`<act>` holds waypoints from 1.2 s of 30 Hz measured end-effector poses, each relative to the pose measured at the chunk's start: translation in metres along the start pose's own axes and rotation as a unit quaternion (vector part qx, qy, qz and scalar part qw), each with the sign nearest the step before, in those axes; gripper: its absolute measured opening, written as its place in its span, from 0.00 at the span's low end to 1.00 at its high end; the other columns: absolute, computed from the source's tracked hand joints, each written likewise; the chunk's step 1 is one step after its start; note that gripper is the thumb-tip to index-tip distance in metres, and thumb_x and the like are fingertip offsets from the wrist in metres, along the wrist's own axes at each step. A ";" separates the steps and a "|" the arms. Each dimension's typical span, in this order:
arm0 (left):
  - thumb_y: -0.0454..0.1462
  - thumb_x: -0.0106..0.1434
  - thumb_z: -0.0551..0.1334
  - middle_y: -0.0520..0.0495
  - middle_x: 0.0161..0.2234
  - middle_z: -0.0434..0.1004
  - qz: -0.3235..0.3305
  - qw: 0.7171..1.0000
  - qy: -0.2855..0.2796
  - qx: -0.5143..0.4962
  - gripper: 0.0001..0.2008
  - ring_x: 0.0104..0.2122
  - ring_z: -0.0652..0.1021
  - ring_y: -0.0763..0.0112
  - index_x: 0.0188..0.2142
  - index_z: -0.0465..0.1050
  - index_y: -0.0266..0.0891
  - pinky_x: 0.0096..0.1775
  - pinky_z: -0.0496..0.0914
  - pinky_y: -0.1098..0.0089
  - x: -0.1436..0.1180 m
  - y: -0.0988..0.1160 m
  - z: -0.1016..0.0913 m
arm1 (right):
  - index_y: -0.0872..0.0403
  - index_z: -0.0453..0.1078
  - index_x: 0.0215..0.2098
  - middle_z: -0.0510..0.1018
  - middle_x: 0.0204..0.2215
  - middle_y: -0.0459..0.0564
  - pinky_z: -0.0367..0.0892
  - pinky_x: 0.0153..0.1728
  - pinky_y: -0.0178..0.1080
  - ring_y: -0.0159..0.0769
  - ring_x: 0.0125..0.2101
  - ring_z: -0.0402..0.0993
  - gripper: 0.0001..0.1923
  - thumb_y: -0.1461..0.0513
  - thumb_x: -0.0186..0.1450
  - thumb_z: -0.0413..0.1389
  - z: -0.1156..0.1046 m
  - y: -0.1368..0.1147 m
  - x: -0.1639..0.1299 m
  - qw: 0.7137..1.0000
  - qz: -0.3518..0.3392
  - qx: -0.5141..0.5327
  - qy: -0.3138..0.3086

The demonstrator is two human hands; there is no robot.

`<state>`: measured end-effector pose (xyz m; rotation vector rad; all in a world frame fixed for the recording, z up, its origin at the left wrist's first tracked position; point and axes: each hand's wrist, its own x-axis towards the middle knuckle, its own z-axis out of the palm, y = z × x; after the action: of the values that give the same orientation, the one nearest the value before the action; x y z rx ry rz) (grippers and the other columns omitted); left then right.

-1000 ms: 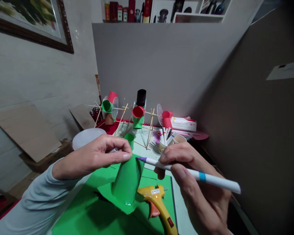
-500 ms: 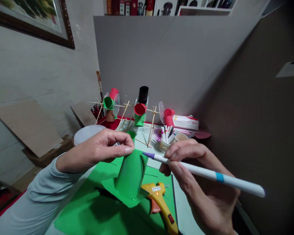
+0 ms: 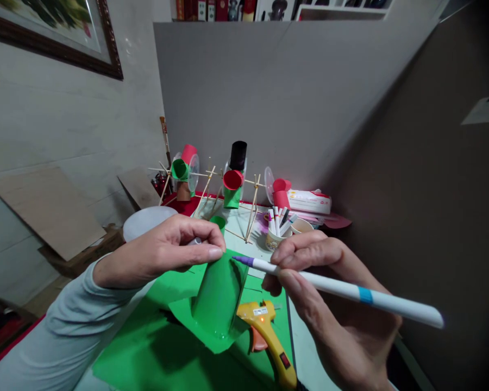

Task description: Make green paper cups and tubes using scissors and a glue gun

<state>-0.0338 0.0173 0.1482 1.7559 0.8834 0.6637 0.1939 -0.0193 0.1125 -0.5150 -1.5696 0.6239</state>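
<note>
Pinching the top of a green paper tube (image 3: 220, 296), the left hand (image 3: 163, 252) is closed on it; the right hand (image 3: 318, 282) grips a white marker (image 3: 342, 290), tip at the rim. Thin paper looks light and crushable, best held lightly near the rim.

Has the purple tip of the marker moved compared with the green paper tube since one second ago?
Yes, slightly. The marker tip was touching the green paper tube's upper edge; now it sits a little higher and to the right, just off that edge.
</note>
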 end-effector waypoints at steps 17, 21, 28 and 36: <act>0.42 0.67 0.62 0.59 0.22 0.58 -0.001 1.000 -0.004 0.022 0.11 0.21 0.57 0.80 0.32 0.73 0.37 0.21 0.51 0.76 0.000 0.001 -0.001 | 0.53 0.72 0.37 0.75 0.34 0.46 0.74 0.36 0.40 0.33 0.33 0.75 0.07 0.71 0.66 0.58 -0.001 0.002 0.000 0.999 0.002 -0.027 -0.028; 0.42 0.67 0.61 0.58 0.22 0.58 0.008 0.999 -0.006 0.032 0.11 0.21 0.57 0.80 0.31 0.72 0.37 0.21 0.50 0.76 0.000 -0.001 -0.001 | 0.53 0.72 0.36 0.75 0.34 0.46 0.74 0.36 0.39 0.33 0.33 0.76 0.08 0.72 0.65 0.58 -0.002 0.003 0.001 1.000 -0.008 -0.023 -0.018; 0.42 0.67 0.62 0.58 0.22 0.57 0.005 1.000 -0.007 0.020 0.11 0.21 0.57 0.80 0.31 0.72 0.37 0.21 0.50 0.76 -0.003 -0.001 -0.003 | 0.52 0.72 0.37 0.75 0.34 0.46 0.74 0.37 0.39 0.33 0.34 0.74 0.08 0.72 0.65 0.59 -0.004 -0.001 -0.001 0.999 0.002 -0.024 -0.029; 0.44 0.65 0.63 0.57 0.22 0.57 -0.004 1.000 -0.013 -0.009 0.12 0.20 0.55 0.79 0.32 0.73 0.38 0.20 0.48 0.74 -0.001 -0.004 -0.005 | 0.52 0.73 0.37 0.75 0.34 0.48 0.75 0.34 0.41 0.36 0.33 0.74 0.10 0.73 0.64 0.59 -0.005 -0.003 -0.002 1.000 -0.008 -0.015 -0.022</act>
<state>-0.0389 0.0200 0.1464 1.7413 0.8638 0.6403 0.1994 -0.0224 0.1134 -0.5136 -1.6254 0.6051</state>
